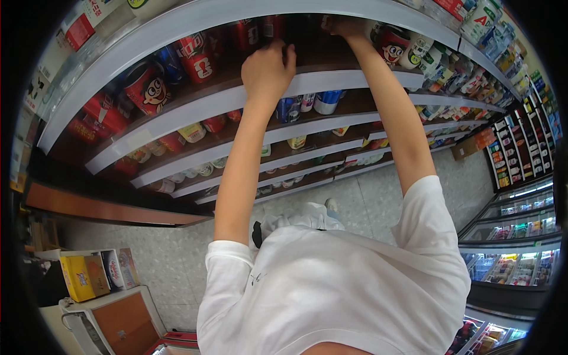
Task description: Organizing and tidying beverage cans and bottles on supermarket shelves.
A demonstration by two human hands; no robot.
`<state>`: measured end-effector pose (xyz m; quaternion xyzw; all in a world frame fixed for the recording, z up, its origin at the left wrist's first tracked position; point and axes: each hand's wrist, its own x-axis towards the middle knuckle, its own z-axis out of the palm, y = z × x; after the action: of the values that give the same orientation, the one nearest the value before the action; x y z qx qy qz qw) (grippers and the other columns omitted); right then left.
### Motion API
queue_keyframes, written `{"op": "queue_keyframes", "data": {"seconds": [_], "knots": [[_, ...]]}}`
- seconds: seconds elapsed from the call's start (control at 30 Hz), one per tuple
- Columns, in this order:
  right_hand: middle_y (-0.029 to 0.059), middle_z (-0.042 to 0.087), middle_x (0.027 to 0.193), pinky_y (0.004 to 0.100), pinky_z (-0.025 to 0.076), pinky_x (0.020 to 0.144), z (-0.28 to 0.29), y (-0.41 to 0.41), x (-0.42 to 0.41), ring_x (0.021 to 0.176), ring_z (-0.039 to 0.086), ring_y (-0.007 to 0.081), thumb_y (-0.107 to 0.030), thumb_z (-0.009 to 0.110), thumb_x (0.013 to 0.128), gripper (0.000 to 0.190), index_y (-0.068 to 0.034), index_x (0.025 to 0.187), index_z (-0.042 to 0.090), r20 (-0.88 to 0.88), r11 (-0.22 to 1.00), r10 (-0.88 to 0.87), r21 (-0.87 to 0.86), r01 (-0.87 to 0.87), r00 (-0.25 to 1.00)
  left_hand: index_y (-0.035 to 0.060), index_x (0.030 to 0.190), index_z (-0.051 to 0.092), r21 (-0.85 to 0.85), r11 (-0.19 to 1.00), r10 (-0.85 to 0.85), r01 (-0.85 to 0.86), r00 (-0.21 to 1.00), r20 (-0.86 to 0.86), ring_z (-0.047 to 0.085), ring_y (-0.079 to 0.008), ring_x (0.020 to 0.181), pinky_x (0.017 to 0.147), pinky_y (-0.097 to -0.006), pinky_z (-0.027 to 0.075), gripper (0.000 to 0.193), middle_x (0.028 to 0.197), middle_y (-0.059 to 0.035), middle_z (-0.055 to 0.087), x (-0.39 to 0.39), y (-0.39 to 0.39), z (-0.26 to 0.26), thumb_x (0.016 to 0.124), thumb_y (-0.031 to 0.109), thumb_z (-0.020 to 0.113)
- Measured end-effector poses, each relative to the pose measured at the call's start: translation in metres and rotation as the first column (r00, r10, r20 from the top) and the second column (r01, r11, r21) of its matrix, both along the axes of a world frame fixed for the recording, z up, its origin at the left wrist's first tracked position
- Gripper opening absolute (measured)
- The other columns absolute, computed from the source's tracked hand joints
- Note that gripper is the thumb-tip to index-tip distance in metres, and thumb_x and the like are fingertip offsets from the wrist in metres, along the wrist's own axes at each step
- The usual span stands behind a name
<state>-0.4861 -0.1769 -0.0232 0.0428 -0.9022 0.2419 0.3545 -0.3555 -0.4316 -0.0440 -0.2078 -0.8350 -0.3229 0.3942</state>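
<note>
Both arms reach up to a shelf of drink cans. My left hand (268, 71) is at the shelf's front edge, back of the hand towards the camera, thumb apart; a dark red can (274, 26) stands just behind its fingertips, and whether they touch it cannot be told. My right hand (346, 27) reaches deep under the upper shelf, its fingers at a dark red can (327, 22) in shadow; its grip is unclear. Left of my left hand stands a red can with white writing (197, 60). A red can with a cartoon face (392, 46) is right of my right wrist.
Lower shelves hold blue cans (288, 109), tins and bottles. The white shelf edge (328, 82) runs below my hands, and another shelf edge (310, 6) is above them. Lit drink coolers (510, 266) stand at the right. Cartons (86, 277) sit on a cabinet at lower left.
</note>
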Motion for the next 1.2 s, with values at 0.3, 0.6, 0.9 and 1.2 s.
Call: {"op": "queue_keyframes", "data": {"seconds": [0.3, 0.6, 0.9, 1.2], "knots": [[0.0209, 0.06, 0.115, 0.0449, 0.041, 0.097, 0.008, -0.099, 0.062, 0.112, 0.054, 0.0389, -0.033, 0.072, 0.079, 0.055, 0.0, 0.119, 0.056, -0.501, 0.982, 0.173, 0.158, -0.107, 0.848, 0.0107, 0.086, 0.067, -0.017, 1.0, -0.004, 0.004, 1.0, 0.009, 0.066, -0.0326, 0.065, 0.058, -0.0408, 0.051, 0.021, 0.07, -0.0101, 0.068, 0.004, 0.001, 0.003, 0.087, 0.031, 0.06], [0.0194, 0.058, 0.123, 0.0371, 0.042, 0.097, 0.009, -0.126, 0.026, 0.117, 0.054, 0.0299, -0.051, 0.074, 0.073, 0.073, -0.005, 0.125, 0.054, 0.067, 0.863, 0.427, -0.327, -0.385, 0.902, 0.0111, 0.086, 0.067, -0.017, 1.0, -0.004, 0.004, 0.999, 0.035, 0.066, -0.0315, 0.065, 0.057, -0.0411, 0.051, 0.022, 0.071, -0.0095, 0.068, 0.001, -0.003, 0.004, 0.086, 0.032, 0.061], [0.0144, 0.069, 0.097, 0.035, 0.053, 0.077, 0.014, -0.098, 0.091, 0.089, 0.068, 0.0247, -0.05, 0.077, 0.071, 0.068, -0.003, 0.116, 0.059, 0.042, 0.926, 0.353, -0.158, -0.343, 0.935, 0.0092, 0.097, 0.065, 0.024, 1.0, 0.014, -0.014, 1.0, -0.026, 0.066, -0.0332, 0.076, 0.065, -0.0426, 0.052, 0.027, 0.085, -0.0132, 0.067, -0.001, 0.0, 0.003, 0.082, 0.032, 0.064], [0.0194, 0.068, 0.099, 0.0402, 0.053, 0.078, 0.008, -0.078, 0.083, 0.092, 0.067, 0.0344, -0.058, 0.073, 0.068, 0.067, -0.001, 0.103, 0.065, -0.131, 0.936, 0.322, -0.104, -0.336, 0.938, 0.0025, 0.117, 0.05, 0.092, 0.996, 0.016, 0.004, 0.977, -0.211, 0.056, -0.0364, 0.095, 0.084, -0.0454, 0.046, 0.051, 0.103, -0.0185, 0.054, -0.004, -0.003, 0.004, 0.078, 0.027, 0.07]]}}
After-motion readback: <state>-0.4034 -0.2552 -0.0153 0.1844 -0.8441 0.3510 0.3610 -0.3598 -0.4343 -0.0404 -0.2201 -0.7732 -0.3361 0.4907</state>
